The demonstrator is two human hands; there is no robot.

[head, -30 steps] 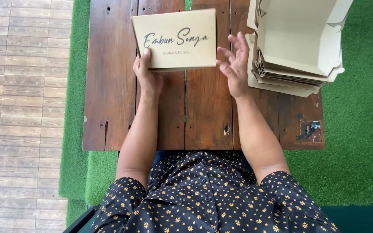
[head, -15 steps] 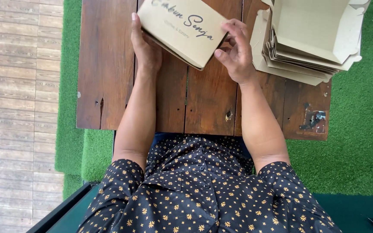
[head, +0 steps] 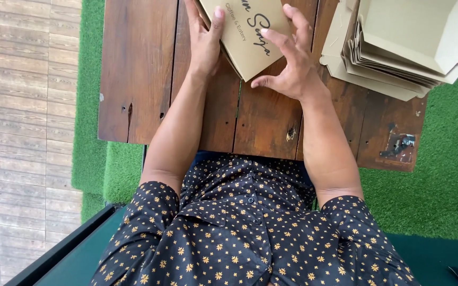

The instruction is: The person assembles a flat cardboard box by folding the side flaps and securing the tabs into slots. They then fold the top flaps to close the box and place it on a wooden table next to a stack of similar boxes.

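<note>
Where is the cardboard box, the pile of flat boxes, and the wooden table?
cardboard box (head: 242, 39): head view, on its printed tan face.
pile of flat boxes (head: 398, 47): head view, on the top sheet.
wooden table (head: 136, 69): head view, on a bare plank at left.

kraft box (head: 250, 39) top cut off (frame edge), carton stack (head: 398, 58) likewise

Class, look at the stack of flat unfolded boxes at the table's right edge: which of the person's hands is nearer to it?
The right hand. It holds the tan printed box just left of the stack of flat boxes, without touching the stack. The left hand grips the box's far side, farther away.
</note>
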